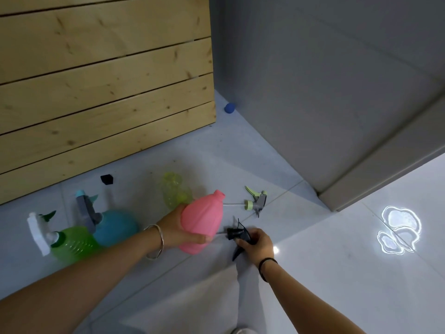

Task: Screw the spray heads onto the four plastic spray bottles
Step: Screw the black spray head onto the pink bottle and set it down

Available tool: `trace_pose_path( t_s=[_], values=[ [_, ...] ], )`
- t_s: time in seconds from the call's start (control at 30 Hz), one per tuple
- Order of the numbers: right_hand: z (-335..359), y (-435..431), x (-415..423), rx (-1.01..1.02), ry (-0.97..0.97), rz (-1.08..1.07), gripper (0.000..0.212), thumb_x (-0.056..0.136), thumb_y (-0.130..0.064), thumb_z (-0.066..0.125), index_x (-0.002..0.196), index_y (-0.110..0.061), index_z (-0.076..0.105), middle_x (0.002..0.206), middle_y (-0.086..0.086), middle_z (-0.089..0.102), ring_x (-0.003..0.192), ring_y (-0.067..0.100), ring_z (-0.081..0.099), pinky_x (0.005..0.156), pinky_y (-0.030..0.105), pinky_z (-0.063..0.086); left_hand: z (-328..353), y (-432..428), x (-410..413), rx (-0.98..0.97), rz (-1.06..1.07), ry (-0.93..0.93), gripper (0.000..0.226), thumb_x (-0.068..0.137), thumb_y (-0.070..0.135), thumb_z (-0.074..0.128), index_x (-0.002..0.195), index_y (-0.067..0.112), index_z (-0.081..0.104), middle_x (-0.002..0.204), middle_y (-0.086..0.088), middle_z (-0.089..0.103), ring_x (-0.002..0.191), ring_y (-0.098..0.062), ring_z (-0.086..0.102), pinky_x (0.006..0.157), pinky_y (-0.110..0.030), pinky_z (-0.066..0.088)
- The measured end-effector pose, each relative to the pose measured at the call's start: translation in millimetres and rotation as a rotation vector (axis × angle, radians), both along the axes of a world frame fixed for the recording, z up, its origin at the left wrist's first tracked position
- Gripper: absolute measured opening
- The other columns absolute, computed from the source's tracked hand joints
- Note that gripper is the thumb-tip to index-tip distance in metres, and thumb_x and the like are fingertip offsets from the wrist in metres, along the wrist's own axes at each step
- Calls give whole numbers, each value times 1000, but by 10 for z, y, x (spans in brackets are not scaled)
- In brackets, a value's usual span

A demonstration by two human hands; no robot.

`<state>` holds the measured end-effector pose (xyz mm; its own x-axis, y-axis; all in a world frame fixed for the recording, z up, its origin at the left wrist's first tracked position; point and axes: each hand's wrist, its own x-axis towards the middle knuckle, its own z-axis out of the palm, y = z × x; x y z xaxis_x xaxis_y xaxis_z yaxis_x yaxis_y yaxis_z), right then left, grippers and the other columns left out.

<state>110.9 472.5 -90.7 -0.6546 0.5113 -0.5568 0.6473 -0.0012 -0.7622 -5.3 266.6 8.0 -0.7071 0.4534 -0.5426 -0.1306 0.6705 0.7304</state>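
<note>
My left hand grips a pink bottle with no head, its open neck tilted up and away. Just right of it, my right hand holds a black spray head low over the floor, its collar facing the bottle. A pale yellow-green bottle stands headless behind the pink one. A green and grey spray head with its tube lies on the floor to the right. At the left stand a blue bottle with a grey head and a green bottle with a white head.
A wooden slat panel rises behind the bottles. A grey wall and its step close the right side. A small black piece and a blue lump lie on the pale tiled floor.
</note>
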Motion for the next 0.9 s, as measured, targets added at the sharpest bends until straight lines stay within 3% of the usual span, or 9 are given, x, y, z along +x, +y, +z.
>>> trace_pose_path(
  t_s=[0.07, 0.17, 0.27, 0.4, 0.57, 0.77, 0.9],
  values=[
    [117, 73, -25, -53, 3, 53, 17, 72, -13, 79, 78, -10, 63, 75, 3, 64, 68, 15, 59, 61, 15, 46, 67, 4, -25, -28, 5, 13, 105, 47, 41, 89, 133, 22, 32, 119, 8, 47, 106, -14, 50, 82, -23, 40],
    [398, 196, -58, -135, 84, 42, 27, 75, -10, 77, 66, -11, 51, 66, 7, 56, 57, 15, 54, 51, 14, 47, 275, 22, -69, -69, 13, 66, 103, 52, 39, 88, 133, 16, 28, 118, 6, 43, 104, -14, 48, 82, -25, 40],
    [849, 337, -167, -190, 186, 50, 28, 79, -10, 73, 71, -12, 47, 80, 12, 65, 71, 20, 65, 55, 17, 54, 600, 51, -134, -46, 36, 118, 110, 43, 47, 88, 130, 14, 30, 118, 3, 45, 103, -15, 49, 80, -25, 41],
    [1617, 462, -324, -233, 369, 62, 26, 83, -11, 68, 79, -12, 43, 74, 5, 74, 66, 9, 73, 57, 21, 56, 1115, 49, -133, -6, 78, 203, 89, 55, 37, 87, 123, 20, 32, 114, 3, 46, 99, -17, 50, 62, -20, 43],
    [2630, 439, -392, -202, 542, 35, 19, 84, -14, 68, 91, -8, 51, 80, 14, 71, 61, 12, 72, 63, 22, 59, 1730, -118, 36, 109, 165, 261, 88, 53, 31, 89, 120, 27, 32, 119, 0, 47, 104, -23, 53, 72, -30, 52],
    [3643, 125, -285, -199, 688, -58, 15, 81, -15, 72, 91, -9, 63, 73, 7, 69, 61, 17, 65, 62, 23, 59, 2194, -467, 376, 211, 221, 314, 90, 48, 33, 89, 117, 34, 31, 119, 4, 45, 102, -19, 51, 60, -17, 48],
    [4026, -145, -187, -206, 713, -132, 15, 76, -20, 76, 83, -13, 65, 71, 5, 66, 62, 16, 60, 66, 24, 55, 2296, -669, 612, 256, 276, 339, 91, 45, 36, 88, 116, 36, 30, 113, 8, 45, 99, -18, 52, 58, -16, 49]
  ],
)
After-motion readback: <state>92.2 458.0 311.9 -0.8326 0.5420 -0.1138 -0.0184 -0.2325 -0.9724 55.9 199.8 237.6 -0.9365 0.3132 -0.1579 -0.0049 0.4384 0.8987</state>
